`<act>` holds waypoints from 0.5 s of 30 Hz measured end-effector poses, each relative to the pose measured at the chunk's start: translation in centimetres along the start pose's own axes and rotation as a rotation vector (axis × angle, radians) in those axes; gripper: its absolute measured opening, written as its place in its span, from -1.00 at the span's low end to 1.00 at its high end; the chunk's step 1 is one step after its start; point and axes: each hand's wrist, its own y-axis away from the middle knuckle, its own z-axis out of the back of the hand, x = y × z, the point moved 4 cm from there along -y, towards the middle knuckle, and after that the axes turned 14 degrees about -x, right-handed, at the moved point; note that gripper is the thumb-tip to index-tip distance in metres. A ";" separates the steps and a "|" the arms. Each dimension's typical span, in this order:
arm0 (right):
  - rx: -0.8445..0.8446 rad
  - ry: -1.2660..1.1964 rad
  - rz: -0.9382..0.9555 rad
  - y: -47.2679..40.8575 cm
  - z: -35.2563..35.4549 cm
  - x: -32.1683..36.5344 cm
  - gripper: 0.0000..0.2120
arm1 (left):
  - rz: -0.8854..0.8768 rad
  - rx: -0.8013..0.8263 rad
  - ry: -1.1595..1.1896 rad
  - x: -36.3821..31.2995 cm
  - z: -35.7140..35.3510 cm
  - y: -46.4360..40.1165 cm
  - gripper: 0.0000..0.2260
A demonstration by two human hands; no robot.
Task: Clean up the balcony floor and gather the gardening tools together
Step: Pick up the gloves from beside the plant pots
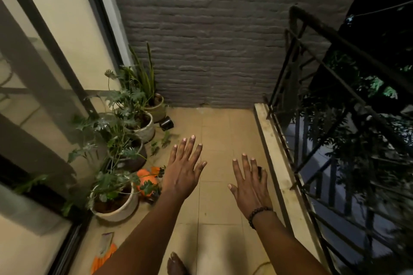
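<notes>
Both my hands are stretched out over the tiled balcony floor (214,198), fingers spread and straight, holding nothing. My left hand (184,167) hovers beside an orange gardening item (146,182) that lies among the leaves by the nearest pot. My right hand (249,183) is above the floor near the ledge; a small dark object (260,171) shows behind its fingers. A small black pot (167,123) lies tipped on the floor near the far wall. An orange and grey glove-like item (104,252) lies at the lower left by the door track.
A row of potted plants (116,198) lines the left side along the glass sliding door (44,96). A grey brick wall (212,40) closes the far end. A low ledge (274,158) with a black metal railing (324,118) runs along the right. My foot (176,263) shows at the bottom.
</notes>
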 end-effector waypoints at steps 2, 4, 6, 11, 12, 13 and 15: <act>0.003 0.014 -0.002 -2.9 -0.8 0.3 -0.12 | 0.018 0.002 0.004 1.4 -1.1 -2.4 -0.41; 0.042 0.031 -0.007 -6.1 -2.0 0.7 -0.16 | 0.041 0.025 -0.002 2.9 -2.6 -4.5 -0.42; 0.067 0.029 -0.021 -8.8 -3.3 1.4 -0.21 | 0.040 0.058 0.002 4.5 -4.0 -6.3 -0.42; 0.115 -0.016 0.032 -14.1 -5.5 3.3 -0.29 | 0.086 0.124 -0.011 8.6 -6.6 -9.8 -0.40; 0.123 -0.022 0.043 -14.8 -5.6 3.6 -0.29 | 0.094 0.120 -0.016 9.0 -6.8 -10.1 -0.40; 0.137 -0.035 0.058 -16.0 -6.0 3.9 -0.29 | 0.100 0.118 -0.026 9.7 -7.2 -10.7 -0.40; 0.157 -0.054 0.092 -18.3 -6.8 4.2 -0.29 | 0.110 0.136 -0.053 10.6 -8.1 -12.0 -0.41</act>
